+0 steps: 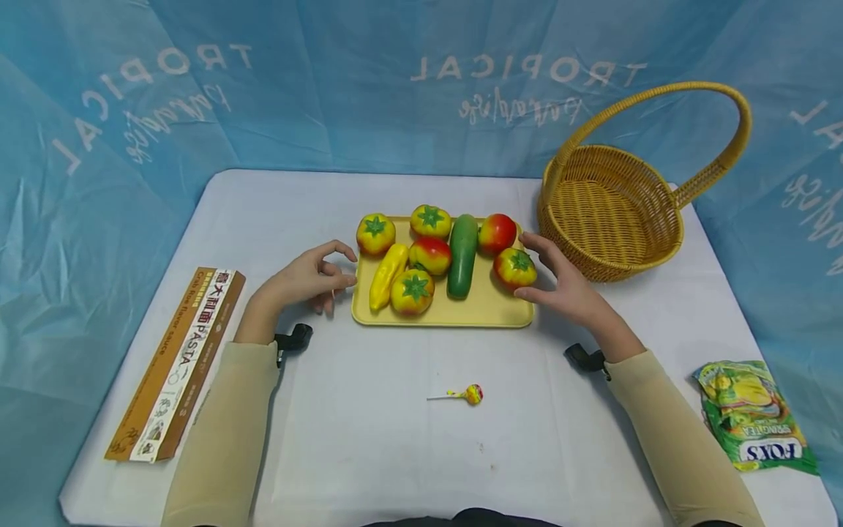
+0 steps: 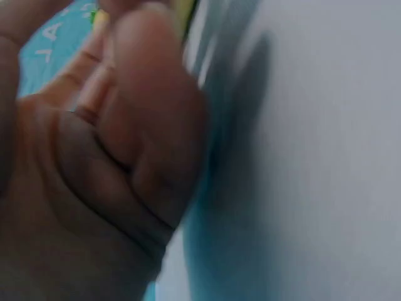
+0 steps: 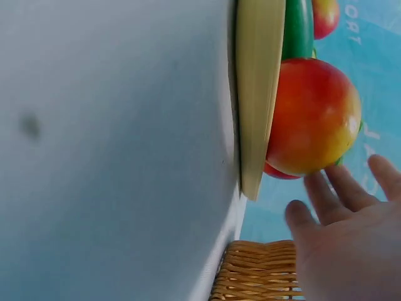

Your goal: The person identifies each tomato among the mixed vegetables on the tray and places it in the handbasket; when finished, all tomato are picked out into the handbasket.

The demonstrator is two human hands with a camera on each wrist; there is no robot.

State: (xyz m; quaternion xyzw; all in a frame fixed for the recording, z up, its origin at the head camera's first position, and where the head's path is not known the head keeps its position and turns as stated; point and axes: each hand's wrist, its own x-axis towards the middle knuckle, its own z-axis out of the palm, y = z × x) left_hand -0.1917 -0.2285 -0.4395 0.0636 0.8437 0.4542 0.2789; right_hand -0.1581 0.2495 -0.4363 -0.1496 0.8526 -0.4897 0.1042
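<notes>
A shallow yellow tray (image 1: pixel 481 313) lies at the middle of the table. On it are a green cucumber (image 1: pixel 464 258), a yellow banana-shaped fruit (image 1: pixel 388 278), several yellow-red fruits with green star-shaped leaf tops (image 1: pixel 412 293), and red-and-yellow fruits (image 1: pixel 497 234). My left hand (image 1: pixel 306 277) is at the tray's left edge, fingers loosely bent, thumb and index tips right by the rim. Over the right edge, my right hand (image 1: pixel 568 284) spreads thumb and fingers around the near-right leaf-topped fruit (image 1: pixel 515 269); in the right wrist view its fingertips come right up to a red-orange fruit (image 3: pixel 313 116).
A wicker basket (image 1: pixel 612 212) with a tall handle stands at the back right. A long pasta box (image 1: pixel 176 362) lies on the left, a green FOX'S candy bag (image 1: pixel 757 416) at the right edge. One lollipop (image 1: pixel 471 394) lies in front of the tray. Blue curtains surround the table.
</notes>
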